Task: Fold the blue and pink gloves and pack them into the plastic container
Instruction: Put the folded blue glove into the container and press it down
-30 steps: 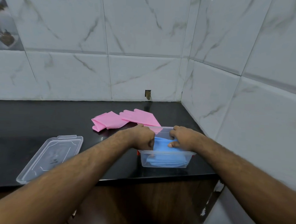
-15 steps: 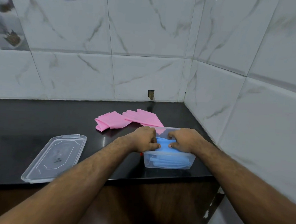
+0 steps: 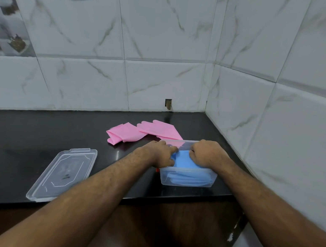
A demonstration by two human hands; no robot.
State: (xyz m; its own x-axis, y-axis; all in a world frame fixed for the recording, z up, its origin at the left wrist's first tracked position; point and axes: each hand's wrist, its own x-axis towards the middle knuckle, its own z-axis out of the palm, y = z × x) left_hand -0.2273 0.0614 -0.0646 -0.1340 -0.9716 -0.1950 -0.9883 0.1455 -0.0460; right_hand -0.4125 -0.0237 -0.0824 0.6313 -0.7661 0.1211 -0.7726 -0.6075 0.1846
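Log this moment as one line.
step: packing | both hands press blue gloves into container | pink gloves on counter | lid off

Dim, even, bluish light; soft glare on black countertop [image 3: 47, 137] at 12 o'clock. Wide-angle bending at edges; forearms slightly soft.

Both bare forearms are extended from the lower corners of the frame toward right of centre, where they converge. The left hand [image 3: 162, 154] is seen knuckles up, its fingers curled downward and its thumb pointed right. The right hand [image 3: 206, 153] is held just beside it, also knuckles up, with fingers bent under and pressed down.
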